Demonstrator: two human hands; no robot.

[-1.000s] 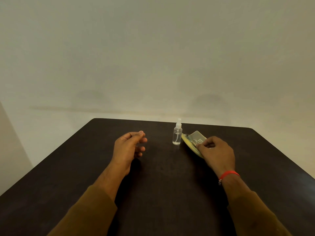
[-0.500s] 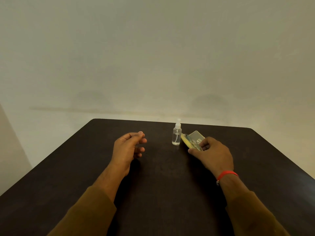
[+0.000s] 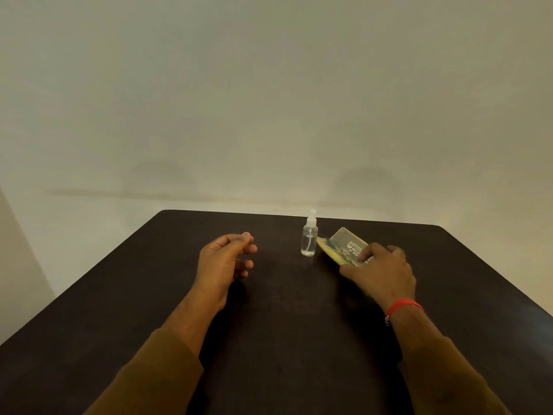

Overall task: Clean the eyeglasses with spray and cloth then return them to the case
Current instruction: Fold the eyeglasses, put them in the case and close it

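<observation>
A small clear spray bottle [image 3: 309, 238] stands upright near the far edge of the dark table [image 3: 284, 310]. Just right of it lies a translucent, yellowish eyeglasses case [image 3: 341, 242] with white print on its lid; something is faintly visible inside. My right hand [image 3: 378, 272], with a red band on the wrist, grips the near end of the case, thumb at its left edge and fingers over the lid. My left hand [image 3: 226, 262] hovers over the table to the left of the bottle, fingers loosely curled and holding nothing. No cloth is visible.
A plain pale wall [image 3: 269, 100] rises behind the table. The table's far edge runs just behind the bottle, and its rounded corners sit at back left and back right.
My right hand has shifted its hold on the case, fingers spreading over the lid and uncovering more of the print. The left hand and the bottle have stayed put.
</observation>
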